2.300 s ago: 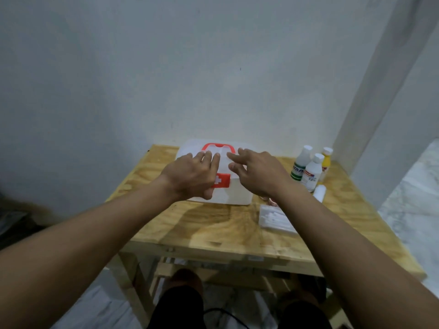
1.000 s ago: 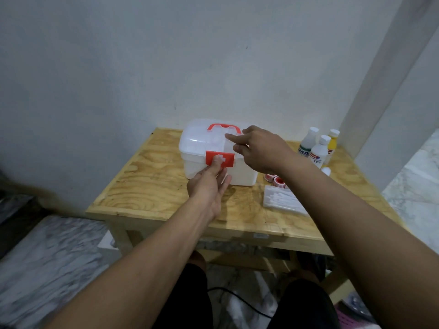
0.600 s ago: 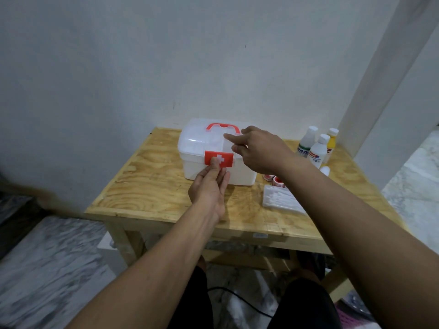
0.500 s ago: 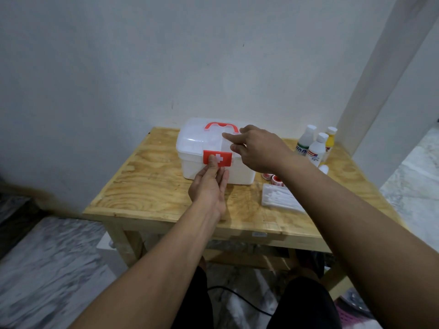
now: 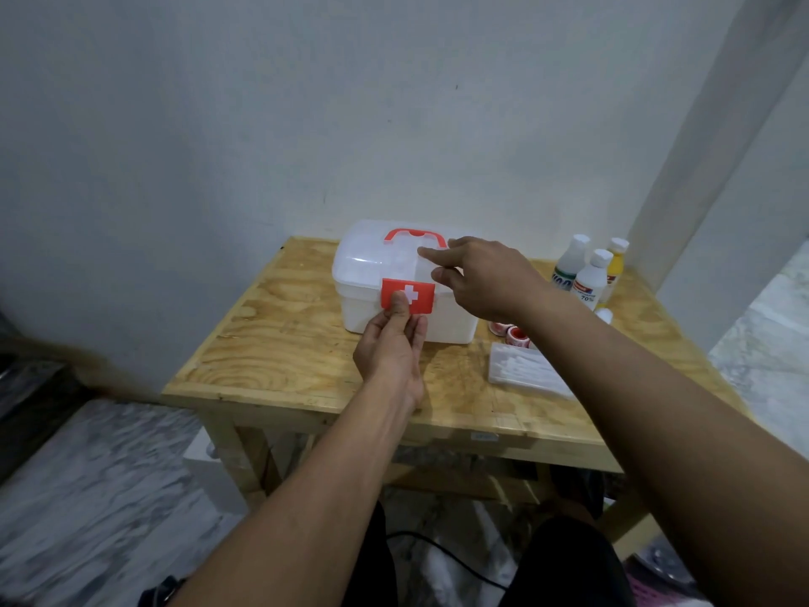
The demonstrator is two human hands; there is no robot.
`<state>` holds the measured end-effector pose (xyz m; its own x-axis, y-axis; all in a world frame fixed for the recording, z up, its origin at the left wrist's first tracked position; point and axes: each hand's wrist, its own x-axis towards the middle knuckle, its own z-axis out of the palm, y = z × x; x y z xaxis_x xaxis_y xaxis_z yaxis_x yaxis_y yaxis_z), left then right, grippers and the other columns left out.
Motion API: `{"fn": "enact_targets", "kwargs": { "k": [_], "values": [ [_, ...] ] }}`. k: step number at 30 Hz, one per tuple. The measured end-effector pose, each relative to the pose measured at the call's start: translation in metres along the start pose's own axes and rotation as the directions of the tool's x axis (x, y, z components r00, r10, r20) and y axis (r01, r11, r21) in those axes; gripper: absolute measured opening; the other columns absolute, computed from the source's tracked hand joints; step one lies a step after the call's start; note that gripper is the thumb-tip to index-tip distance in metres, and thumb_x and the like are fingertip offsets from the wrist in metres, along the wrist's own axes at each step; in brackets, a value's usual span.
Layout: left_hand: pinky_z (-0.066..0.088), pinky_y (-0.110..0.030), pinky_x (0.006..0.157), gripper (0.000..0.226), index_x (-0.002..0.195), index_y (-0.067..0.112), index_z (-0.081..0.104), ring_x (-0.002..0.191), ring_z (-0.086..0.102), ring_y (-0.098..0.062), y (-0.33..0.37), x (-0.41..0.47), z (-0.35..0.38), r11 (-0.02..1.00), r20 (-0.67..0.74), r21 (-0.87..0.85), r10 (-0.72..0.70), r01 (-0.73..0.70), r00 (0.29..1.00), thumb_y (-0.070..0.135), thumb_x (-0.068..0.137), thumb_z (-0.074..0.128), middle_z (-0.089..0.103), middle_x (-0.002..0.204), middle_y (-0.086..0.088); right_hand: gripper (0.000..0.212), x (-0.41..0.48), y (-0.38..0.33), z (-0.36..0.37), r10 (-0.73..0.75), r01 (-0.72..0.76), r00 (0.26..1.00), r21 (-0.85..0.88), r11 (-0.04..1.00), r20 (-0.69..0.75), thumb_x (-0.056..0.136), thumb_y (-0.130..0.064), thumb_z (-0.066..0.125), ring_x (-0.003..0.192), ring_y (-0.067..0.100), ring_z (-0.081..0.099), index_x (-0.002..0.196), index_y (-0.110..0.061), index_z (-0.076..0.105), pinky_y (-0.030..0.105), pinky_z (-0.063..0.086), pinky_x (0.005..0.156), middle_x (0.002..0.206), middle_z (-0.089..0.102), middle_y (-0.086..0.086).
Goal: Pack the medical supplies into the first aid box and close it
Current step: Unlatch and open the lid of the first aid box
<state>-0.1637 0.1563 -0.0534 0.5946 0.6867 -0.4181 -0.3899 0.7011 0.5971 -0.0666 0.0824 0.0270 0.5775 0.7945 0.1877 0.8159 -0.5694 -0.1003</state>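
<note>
Box (image 5: 372,273) stands lid down at rear centre of the counter (image 5: 271,343). Left hand (image 5: 389,352) pinches the red latch (image 5: 416,295), thumb on its face, fingers beneath. Right hand (image 5: 486,278) grips nothing; its straight forefinger rests on the lid. Further right, outside the box: tape rolls (image 5: 512,332), swab pack (image 5: 521,370), three bottles (image 5: 591,278).

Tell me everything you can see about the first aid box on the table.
The first aid box is white, slightly see-through plastic, with a red handle flat on its lid and a red latch with a white cross in front. The lid is down. It stands upright on the wooden table near the wall. The left hand pinches the latch; the right hand touches the lid with its forefinger.
</note>
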Motion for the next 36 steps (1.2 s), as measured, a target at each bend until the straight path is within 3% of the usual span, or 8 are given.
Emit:
{"fn": "enact_targets", "kwargs": {
  "k": [7,11,15,19,25,29,33,36],
  "values": [
    [0.061,-0.026,0.064,0.029,0.102,0.007,0.074,0.078,0.075,-0.012,0.011,-0.008,-0.006,0.941,0.019,0.280,0.192,-0.190,0.981,0.032,0.087,0.078,0.077,0.094,-0.007,0.044,-0.004,0.006,0.001,0.077,-0.074,0.997,0.177,0.981,-0.011,0.106,-0.037,0.042,0.140,0.027,0.044,0.149,-0.031,0.045,0.037,0.037,0.107,0.156,0.045,0.004],
    [0.053,-0.034,0.058,0.036,0.080,0.013,0.071,0.073,0.069,-0.019,0.034,-0.021,-0.013,0.632,-0.004,0.700,0.470,-0.333,0.883,0.043,0.096,0.058,0.072,0.077,-0.002,0.042,-0.009,0.011,0.002,0.102,-0.094,0.995,0.297,0.950,-0.011,0.104,-0.030,0.046,0.133,0.028,0.049,0.145,-0.022,0.044,0.037,0.041,0.099,0.149,0.051,0.007],
    [0.036,-0.030,0.073,0.024,0.110,0.018,0.060,0.098,0.061,-0.023,0.071,-0.004,-0.010,0.387,0.027,0.832,0.687,-0.397,0.726,0.038,0.096,0.054,0.063,0.101,0.002,0.056,-0.015,0.010,0.008,0.102,-0.086,0.994,0.338,0.937,-0.031,0.101,-0.034,0.054,0.154,0.023,0.017,0.153,-0.029,0.035,0.038,0.023,0.118,0.167,0.019,0.007],
    [0.040,-0.034,0.098,0.052,0.142,0.020,0.052,0.129,0.053,-0.028,0.101,0.018,0.003,0.211,0.276,0.883,0.490,-0.420,0.827,0.045,0.097,0.054,0.059,0.138,-0.005,0.083,-0.023,0.012,0.011,0.239,-0.236,0.970,0.435,0.869,0.048,0.092,-0.047,0.065,0.145,0.032,0.036,0.158,-0.029,0.018,0.038,0.036,0.105,0.162,0.028,0.013],
    [0.039,-0.030,0.066,0.017,0.097,0.022,0.066,0.083,0.054,-0.020,0.110,0.015,0.002,0.058,0.407,0.881,0.412,-0.469,0.815,0.035,0.100,0.054,0.057,0.077,0.011,0.089,-0.029,0.009,0.012,0.266,-0.254,0.963,0.496,0.830,0.048,0.091,-0.045,0.068,0.138,0.030,0.045,0.159,-0.022,0.015,0.035,0.041,0.097,0.156,0.043,0.006],
    [0.037,-0.027,0.060,0.029,0.091,0.013,0.065,0.077,0.050,-0.020,0.115,0.014,0.001,-0.014,0.412,0.891,0.441,-0.453,0.797,0.038,0.098,0.053,0.064,0.086,-0.005,0.072,-0.032,0.011,0.010,0.260,-0.215,0.965,0.534,0.817,-0.009,0.086,-0.045,0.074,0.122,0.022,0.054,0.145,-0.020,0.042,0.028,0.037,0.081,0.138,0.058,-0.001],
    [0.042,-0.032,0.080,0.051,0.124,0.011,0.068,0.107,0.061,-0.029,0.115,0.012,-0.003,-0.074,0.460,0.873,0.450,-0.481,0.765,0.051,0.095,0.055,0.070,0.114,-0.007,0.067,-0.032,0.010,0.011,0.260,-0.184,0.964,0.581,0.793,-0.050,0.084,-0.043,0.076,0.112,0.014,0.055,0.141,-0.022,0.048,0.028,0.039,0.079,0.118,0.057,-0.011],
    [0.036,-0.029,0.076,0.050,0.121,0.012,0.069,0.089,0.053,-0.019,0.114,0.007,-0.007,-0.112,0.513,0.844,0.456,-0.525,0.727,0.051,0.092,0.064,0.072,0.116,-0.007,0.071,-0.035,0.008,0.019,0.292,-0.186,0.955,0.647,0.739,-0.059,0.077,-0.048,0.078,0.116,0.019,0.059,0.139,-0.032,0.046,0.037,0.052,0.088,0.123,0.058,-0.016]
  ]
}}
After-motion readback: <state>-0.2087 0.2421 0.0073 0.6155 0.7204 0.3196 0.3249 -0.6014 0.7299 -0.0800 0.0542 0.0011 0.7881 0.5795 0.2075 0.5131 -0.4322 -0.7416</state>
